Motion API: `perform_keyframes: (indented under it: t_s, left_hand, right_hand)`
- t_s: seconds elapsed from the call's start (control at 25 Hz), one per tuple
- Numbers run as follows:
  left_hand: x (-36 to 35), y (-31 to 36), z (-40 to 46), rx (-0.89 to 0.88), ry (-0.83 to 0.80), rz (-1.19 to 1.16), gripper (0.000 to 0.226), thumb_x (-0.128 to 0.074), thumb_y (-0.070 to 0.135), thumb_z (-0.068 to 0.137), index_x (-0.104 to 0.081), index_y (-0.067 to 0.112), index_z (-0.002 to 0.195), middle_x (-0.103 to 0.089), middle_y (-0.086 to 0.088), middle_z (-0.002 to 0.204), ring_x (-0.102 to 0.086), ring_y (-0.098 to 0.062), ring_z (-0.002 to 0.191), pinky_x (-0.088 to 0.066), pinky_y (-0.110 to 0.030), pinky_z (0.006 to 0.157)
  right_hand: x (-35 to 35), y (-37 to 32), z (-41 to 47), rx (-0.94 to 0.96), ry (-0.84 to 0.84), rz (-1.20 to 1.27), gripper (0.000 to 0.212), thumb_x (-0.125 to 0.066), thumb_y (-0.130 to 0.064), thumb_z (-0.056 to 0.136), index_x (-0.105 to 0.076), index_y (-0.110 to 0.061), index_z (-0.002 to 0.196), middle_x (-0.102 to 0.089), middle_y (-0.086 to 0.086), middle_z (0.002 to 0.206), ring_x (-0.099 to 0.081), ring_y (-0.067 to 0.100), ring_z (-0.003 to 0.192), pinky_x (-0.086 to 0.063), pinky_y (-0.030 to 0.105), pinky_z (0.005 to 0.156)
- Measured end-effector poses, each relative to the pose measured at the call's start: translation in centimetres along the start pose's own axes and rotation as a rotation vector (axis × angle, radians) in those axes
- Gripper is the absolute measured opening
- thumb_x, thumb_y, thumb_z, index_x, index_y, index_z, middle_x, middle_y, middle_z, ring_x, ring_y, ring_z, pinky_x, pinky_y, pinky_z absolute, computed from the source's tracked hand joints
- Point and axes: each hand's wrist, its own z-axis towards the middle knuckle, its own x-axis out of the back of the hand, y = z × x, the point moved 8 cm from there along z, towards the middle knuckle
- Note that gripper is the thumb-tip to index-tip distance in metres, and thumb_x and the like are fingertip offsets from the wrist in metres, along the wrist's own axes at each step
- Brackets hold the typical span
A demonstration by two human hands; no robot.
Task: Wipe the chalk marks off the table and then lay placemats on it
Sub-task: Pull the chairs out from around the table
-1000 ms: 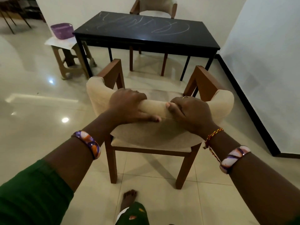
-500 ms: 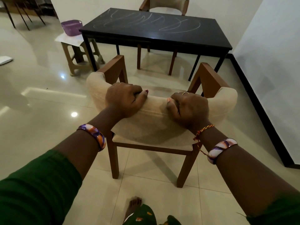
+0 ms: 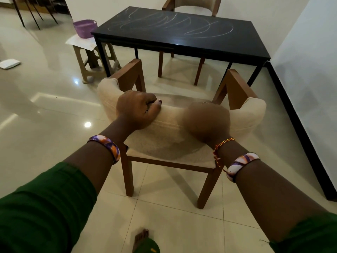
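Note:
A black table (image 3: 209, 44) stands ahead against the wall, its top covered with white chalk marks (image 3: 169, 23). Between me and the table is a wooden chair (image 3: 235, 88) with a cream padded backrest. My left hand (image 3: 136, 108) is closed over the top of the backrest on its left part. My right hand (image 3: 207, 119) sits on the backrest to the right and is blurred, so its grip is unclear. No cloth or placemats are in view.
A purple basket (image 3: 84, 28) sits on a paper-covered plastic stool (image 3: 91, 57) left of the table. A second chair (image 3: 193, 6) stands behind the table. A white wall with a dark skirting (image 3: 300, 128) runs along the right. A white object (image 3: 9, 63) lies on the floor at left.
The chair and I have moved nearer to the table. My left hand has curled tighter over the backrest. My right hand has become blurred with motion.

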Motion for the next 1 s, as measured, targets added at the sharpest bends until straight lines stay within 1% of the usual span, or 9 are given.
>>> perform_keyframes:
  t_s: [0.12,0.28,0.4,0.48,0.6,0.72,0.8,0.88,1.0]
  left_hand:
    - [0.0,-0.7,0.7,-0.030,0.041,-0.008,0.051,-0.033,0.039,0.086,-0.070,0.008,0.068,-0.063,-0.008,0.052,-0.054,-0.021,0.043,-0.035,-0.018,0.048]
    - [-0.3,-2.6,2.0,-0.017,0.052,-0.021,0.053,-0.032,0.039,0.086,-0.072,0.008,0.069,-0.065,-0.009,0.054,-0.057,-0.022,0.045,-0.042,-0.026,0.052]
    - [-0.4,-4.2,3.4,-0.012,0.047,-0.027,0.054,-0.031,0.039,0.085,-0.071,0.008,0.069,-0.064,-0.010,0.054,-0.056,-0.022,0.046,-0.043,-0.028,0.051]
    - [-0.6,-5.3,4.2,-0.015,0.045,-0.028,0.053,-0.031,0.039,0.085,-0.070,0.009,0.068,-0.063,-0.009,0.053,-0.055,-0.022,0.045,-0.042,-0.027,0.050]
    - [-0.8,-7.1,5.4,-0.013,0.031,-0.034,0.053,-0.030,0.040,0.085,-0.070,0.010,0.069,-0.063,-0.008,0.054,-0.054,-0.021,0.045,-0.040,-0.026,0.051]
    - [-0.9,-8.4,6.6,-0.034,0.023,-0.038,0.053,-0.030,0.040,0.085,-0.070,0.009,0.069,-0.062,-0.008,0.053,-0.053,-0.021,0.046,-0.032,-0.019,0.049]
    - [-1.1,-8.9,7.2,-0.053,0.023,-0.032,0.052,-0.031,0.039,0.085,-0.070,0.009,0.069,-0.062,-0.008,0.053,-0.053,-0.020,0.045,-0.029,-0.014,0.050]
    - [-1.4,-9.3,7.7,-0.068,0.021,-0.034,0.051,-0.032,0.040,0.086,-0.070,0.009,0.069,-0.062,-0.008,0.052,-0.052,-0.019,0.044,-0.027,-0.013,0.050]
    - [-1.8,-9.8,8.6,-0.087,0.031,-0.057,0.051,-0.034,0.040,0.086,-0.070,0.009,0.068,-0.061,-0.008,0.051,-0.050,-0.017,0.043,-0.024,-0.011,0.050]
  right_hand:
    - [-0.6,0.1,0.9,-0.009,0.000,0.025,0.062,-0.026,-0.047,0.089,-0.067,-0.006,0.068,-0.056,0.009,0.049,-0.048,0.023,0.041,-0.039,0.026,0.045]
    - [-1.9,0.1,2.5,-0.023,-0.006,0.014,0.062,-0.027,-0.048,0.089,-0.067,-0.007,0.067,-0.056,0.008,0.049,-0.050,0.022,0.041,-0.041,0.025,0.045]
    - [-3.0,0.0,4.1,-0.030,0.005,-0.011,0.061,-0.028,-0.048,0.089,-0.067,-0.007,0.067,-0.056,0.007,0.049,-0.050,0.021,0.041,-0.035,0.021,0.046]
    - [-3.8,0.0,4.9,-0.049,0.006,-0.016,0.061,-0.028,-0.048,0.089,-0.068,-0.008,0.068,-0.057,0.007,0.050,-0.050,0.021,0.042,-0.034,0.021,0.047]
    - [-5.1,-0.2,6.3,-0.072,-0.023,0.010,0.065,-0.025,-0.051,0.089,-0.070,-0.007,0.073,-0.060,0.009,0.054,-0.054,0.023,0.047,-0.038,0.024,0.050]
    - [-6.4,-0.1,7.7,-0.084,-0.091,0.037,0.072,-0.020,-0.057,0.087,-0.071,-0.007,0.081,-0.063,0.010,0.060,-0.057,0.023,0.052,-0.045,0.028,0.052]
    - [-6.7,0.1,8.2,-0.079,-0.075,0.021,0.071,-0.021,-0.057,0.088,-0.070,-0.006,0.076,-0.060,0.009,0.056,-0.053,0.021,0.048,-0.039,0.025,0.050]
    - [-7.1,0.4,8.6,-0.079,-0.052,-0.009,0.068,-0.024,-0.055,0.089,-0.068,-0.006,0.071,-0.056,0.008,0.051,-0.048,0.019,0.043,-0.034,0.023,0.048]
    - [-7.6,0.7,9.5,-0.081,-0.046,-0.031,0.065,-0.025,-0.052,0.089,-0.069,-0.006,0.072,-0.055,0.007,0.050,-0.046,0.018,0.042,-0.030,0.020,0.047]
